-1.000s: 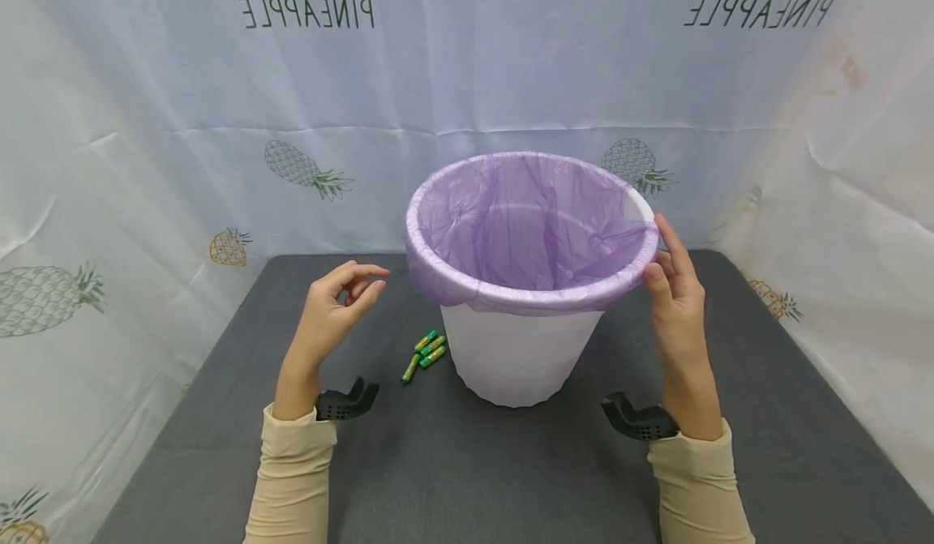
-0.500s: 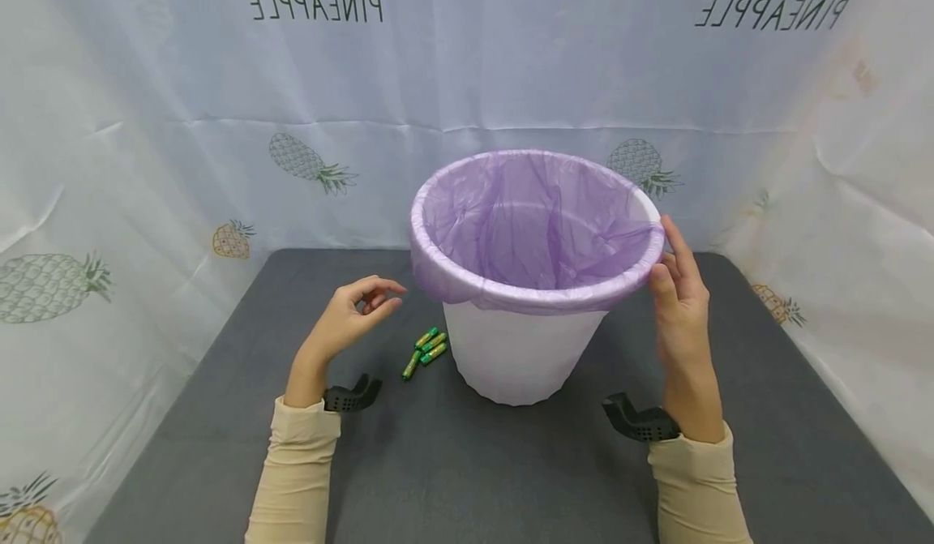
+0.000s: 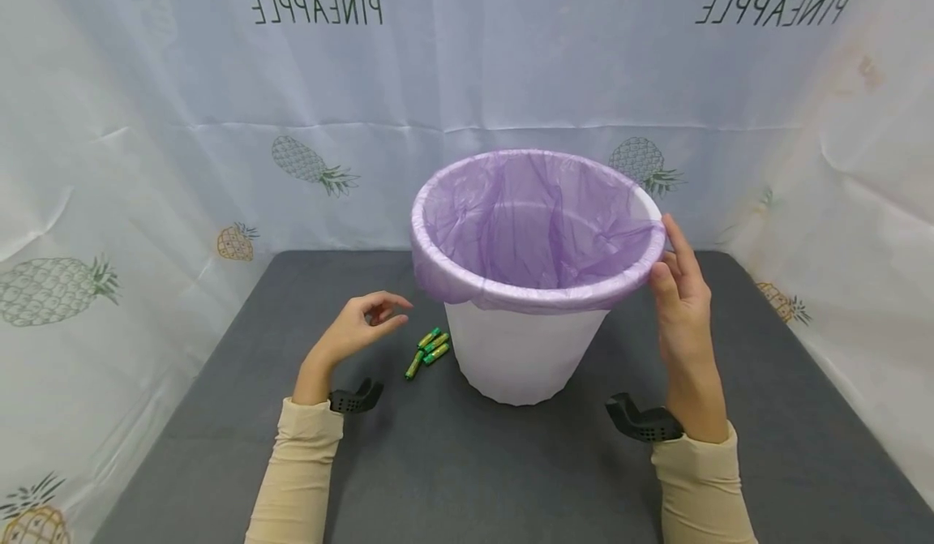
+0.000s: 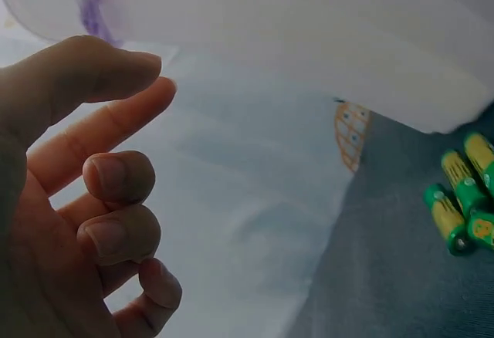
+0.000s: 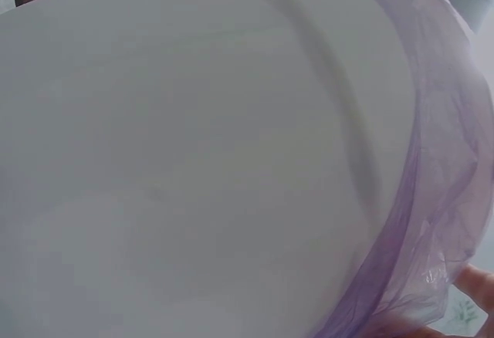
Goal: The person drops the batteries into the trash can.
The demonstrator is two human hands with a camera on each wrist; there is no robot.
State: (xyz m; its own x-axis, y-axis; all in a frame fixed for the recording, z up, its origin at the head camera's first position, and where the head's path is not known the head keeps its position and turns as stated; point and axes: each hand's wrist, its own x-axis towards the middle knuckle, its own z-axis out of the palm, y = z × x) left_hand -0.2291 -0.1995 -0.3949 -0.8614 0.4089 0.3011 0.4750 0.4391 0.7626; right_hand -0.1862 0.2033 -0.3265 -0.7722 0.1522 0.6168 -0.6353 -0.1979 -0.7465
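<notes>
A white plastic bin (image 3: 521,349) stands on the grey table (image 3: 511,471), lined with a purple bag (image 3: 533,220) folded over its rim. Several green batteries (image 3: 426,348) lie on the table against the bin's left foot; the left wrist view shows these batteries (image 4: 463,203) at the right edge. My left hand (image 3: 387,310) hovers just left of them, its fingers (image 4: 116,199) loosely curled and holding nothing. My right hand (image 3: 667,256) stands upright against the bin's right rim, fingers straight and touching the bag's edge. The right wrist view is filled by the bin wall (image 5: 193,160) and bag (image 5: 440,184).
A pale curtain with pineapple prints (image 3: 306,163) closes the table in at the back and both sides. Black wrist mounts (image 3: 355,398) (image 3: 642,424) stick out from both cream sleeves. Grey table surface stretches in front of the bin.
My left hand has sunk and slid right, closer to the batteries. The right hand has stayed at the bin's rim. The bin has not moved.
</notes>
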